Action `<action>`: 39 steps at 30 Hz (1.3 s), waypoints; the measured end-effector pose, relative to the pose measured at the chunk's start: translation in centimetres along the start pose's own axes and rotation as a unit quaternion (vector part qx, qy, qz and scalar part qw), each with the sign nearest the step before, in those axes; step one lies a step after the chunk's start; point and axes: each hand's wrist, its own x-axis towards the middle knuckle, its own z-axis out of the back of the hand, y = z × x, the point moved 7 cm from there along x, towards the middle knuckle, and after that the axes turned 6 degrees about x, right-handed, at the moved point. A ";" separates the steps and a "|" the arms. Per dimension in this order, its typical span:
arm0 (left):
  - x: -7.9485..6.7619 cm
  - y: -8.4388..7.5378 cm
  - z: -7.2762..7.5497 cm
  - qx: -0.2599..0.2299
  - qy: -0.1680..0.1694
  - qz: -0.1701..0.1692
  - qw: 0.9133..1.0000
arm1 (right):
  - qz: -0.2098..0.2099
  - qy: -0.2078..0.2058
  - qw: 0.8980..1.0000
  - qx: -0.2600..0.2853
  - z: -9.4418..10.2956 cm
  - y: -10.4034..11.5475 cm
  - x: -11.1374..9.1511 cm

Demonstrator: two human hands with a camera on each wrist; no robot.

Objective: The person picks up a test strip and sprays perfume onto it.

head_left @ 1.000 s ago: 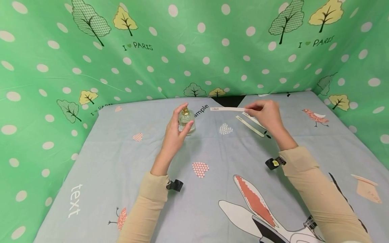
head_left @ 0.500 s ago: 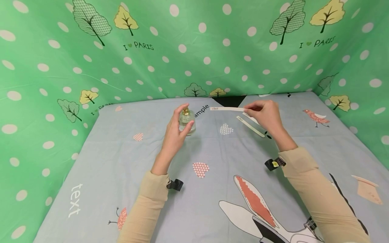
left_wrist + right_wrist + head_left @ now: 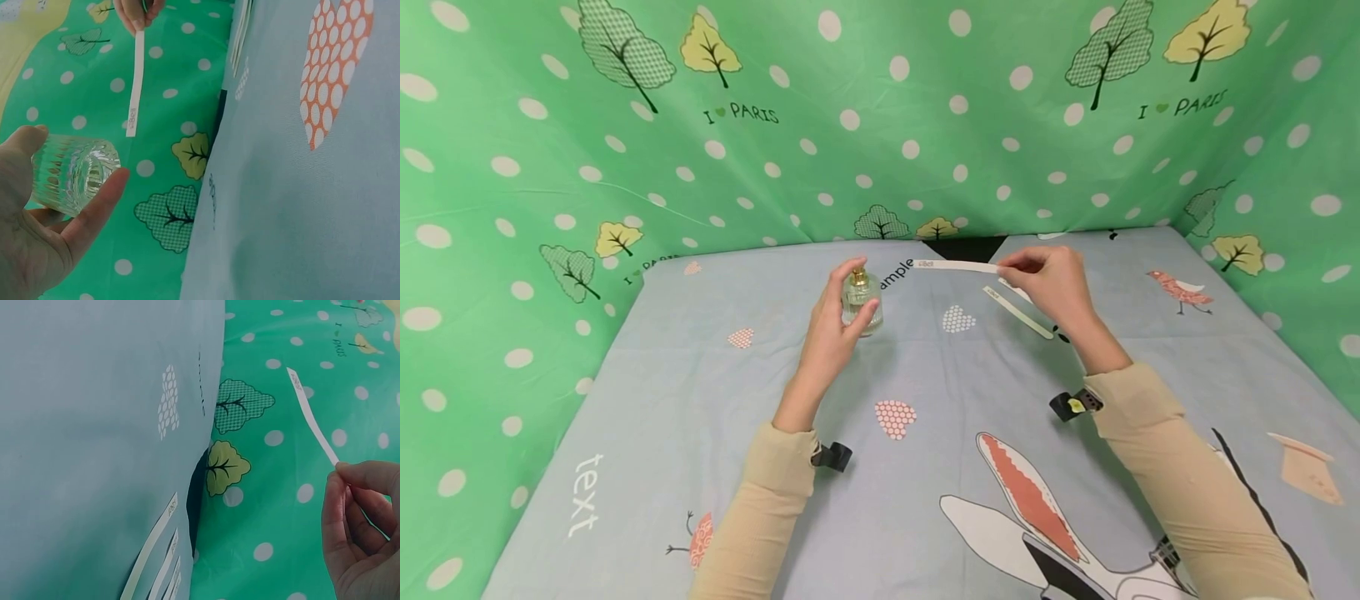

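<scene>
A ribbed clear glass perfume bottle (image 3: 861, 298) with a gold spray neck is held up by my left hand (image 3: 829, 333), one finger on top and the others round the glass. Its base faces the camera in the left wrist view, where the bottle (image 3: 75, 172) shows pale liquid. My right hand (image 3: 1054, 285) pinches one end of a white paper test strip (image 3: 958, 266), thumb against fingers. The strip's printed free end points left toward the bottle, a gap between them. In the right wrist view the strip (image 3: 310, 419) bends slightly.
Several more paper strips (image 3: 150, 544) lie side by side on the grey-blue cloth (image 3: 647, 400), below my right hand. A green dotted curtain (image 3: 805, 183) hangs behind the table's far edge and down both sides.
My right hand has shifted slightly left, bringing the strip's free end a little closer to the bottle and a bit higher. The left hand and bottle have hardly moved.
</scene>
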 end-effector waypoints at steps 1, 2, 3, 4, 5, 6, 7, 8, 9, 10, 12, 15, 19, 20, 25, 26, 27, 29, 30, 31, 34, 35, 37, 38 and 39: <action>0.0 0.0 0.0 0.001 0.001 0.000 1.000 | 0.001 -0.001 1.000 0.000 0.0 0.1 0.0; 0.0 0.0 0.0 0.002 0.001 0.000 1.000 | 0.002 -0.001 1.000 -0.001 0.0 0.2 0.0; 0.0 0.0 0.0 0.003 0.001 -0.001 1.000 | 0.003 -0.001 1.000 -0.002 -0.1 0.2 0.0; 0.0 0.0 0.0 0.005 0.001 -0.001 1.000 | 0.005 -0.002 1.000 -0.003 -0.1 0.3 0.0; 0.0 0.0 0.0 0.006 0.001 -0.002 1.000 | 0.006 -0.002 1.000 -0.004 -0.1 0.4 0.0; 0.0 0.0 -0.1 0.007 0.001 -0.002 1.000 | 0.007 -0.003 1.000 -0.007 -0.1 0.5 0.0; 0.0 0.0 -0.1 0.009 0.001 -0.003 1.000 | 0.009 -0.004 1.000 -0.009 -0.1 0.6 0.0; 0.1 0.0 -0.1 0.009 0.001 -0.003 1.000 | 0.010 -0.004 1.000 -0.010 -0.1 0.8 0.0; 0.1 0.0 -0.1 0.010 0.002 -0.003 1.000 | 0.011 -0.005 1.000 -0.010 -0.2 0.9 0.0; 0.1 0.0 -0.1 0.011 0.002 -0.002 1.000 | 0.012 -0.006 1.000 -0.010 -0.2 1.0 0.0; 0.0 0.0 -0.1 0.009 0.005 -0.001 1.000 | 0.012 -0.006 1.000 -0.008 -0.3 1.2 0.0; 0.0 0.1 -0.2 0.010 0.010 0.001 1.000 | 0.011 -0.006 1.000 -0.005 -0.3 1.4 0.0; -0.1 0.2 -0.3 0.008 0.013 0.003 1.000 | 0.009 -0.004 1.000 -0.003 -0.4 1.5 0.1; -0.1 0.2 -0.3 0.007 0.013 0.003 1.000 | 0.009 -0.004 1.000 -0.004 -0.4 1.6 0.1; -0.1 0.4 -0.4 0.010 0.016 0.005 1.000 | 0.011 -0.001 1.000 -0.005 -0.5 1.9 0.1; -0.1 0.4 -0.5 0.012 0.017 0.005 1.000 | 0.010 0.000 1.000 -0.005 -0.5 2.0 0.1; -0.1 0.4 -0.5 0.013 0.019 0.005 1.000 | 0.009 0.001 1.000 -0.004 -0.5 2.1 0.1; -0.1 0.5 -0.6 0.015 0.021 0.005 1.000 | 0.008 0.001 1.000 -0.004 -0.5 2.2 0.0; -0.1 0.5 -0.7 0.016 0.022 0.004 1.000 | 0.008 0.001 1.000 -0.003 -0.5 2.2 0.0; -0.1 0.5 -0.7 0.016 0.022 0.004 1.000 | 0.008 0.001 1.000 -0.003 -0.5 2.3 0.0; -0.1 0.4 -0.8 0.019 0.023 0.003 1.000 | 0.007 0.002 1.000 -0.004 -0.6 2.4 -0.1; -0.1 0.4 -0.8 0.019 0.023 0.002 1.000 | 0.007 0.002 1.000 -0.003 -0.6 2.4 -0.1; -0.1 0.4 -0.8 0.021 0.022 0.001 1.000 | 0.006 0.003 1.000 -0.004 -0.7 2.5 -0.1; -0.1 0.4 -0.9 0.021 0.022 0.001 1.000 | 0.006 0.004 1.000 -0.003 -0.7 2.6 -0.2; -0.1 0.4 -0.9 0.021 0.021 0.000 1.000 | 0.006 0.004 1.000 -0.003 -0.7 2.6 -0.2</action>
